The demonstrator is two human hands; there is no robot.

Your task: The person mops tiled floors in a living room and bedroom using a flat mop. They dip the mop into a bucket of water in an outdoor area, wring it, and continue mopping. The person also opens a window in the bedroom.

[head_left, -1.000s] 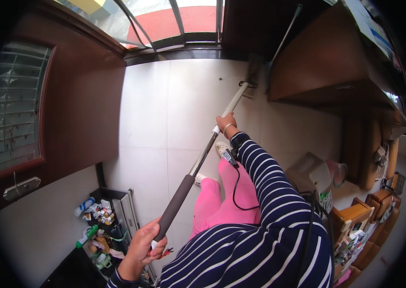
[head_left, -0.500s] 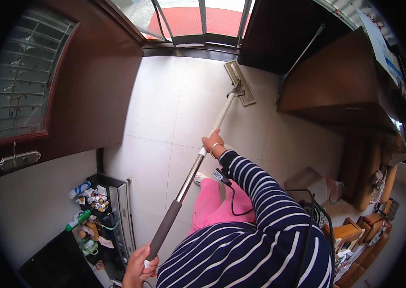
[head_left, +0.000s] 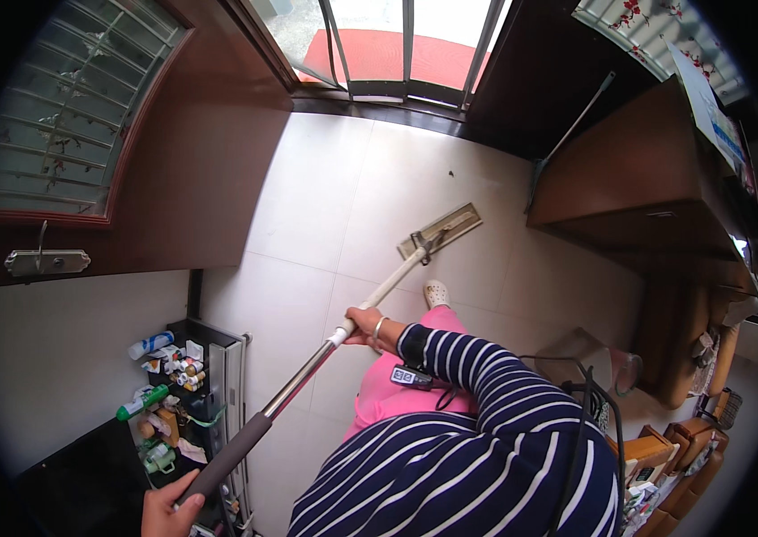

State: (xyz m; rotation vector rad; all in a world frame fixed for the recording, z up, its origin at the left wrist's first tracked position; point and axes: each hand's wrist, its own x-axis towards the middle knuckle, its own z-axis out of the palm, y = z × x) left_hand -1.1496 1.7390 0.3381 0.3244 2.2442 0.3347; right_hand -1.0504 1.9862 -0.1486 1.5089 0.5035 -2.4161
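A flat mop (head_left: 304, 374) slants across the view, its grey grip at the lower left and its pole rising to the right. My left hand (head_left: 171, 512) is wrapped round the end of the grip. Higher up, my right hand (head_left: 364, 326), with a bangle at the wrist, closes round the white part of the pole. The rectangular mop head (head_left: 461, 224) lies on the pale tiled floor (head_left: 298, 197), ahead of my light clog (head_left: 435, 294). A small dark bit (head_left: 450, 173) lies on the tiles beyond the mop head.
A brown door (head_left: 209, 134) stands at the left, a barred doorway (head_left: 406, 45) ahead. On the right are a brown cabinet (head_left: 612, 183), a long-handled tool (head_left: 576, 125) leaning beside it, and a see-through bin (head_left: 580, 353). Bottles crowd a black rack (head_left: 218, 336) at lower left.
The mop head has been drawn back toward me and turned. Both hands have shifted left and downward with the pole. The small dark bit now shows on the floor.
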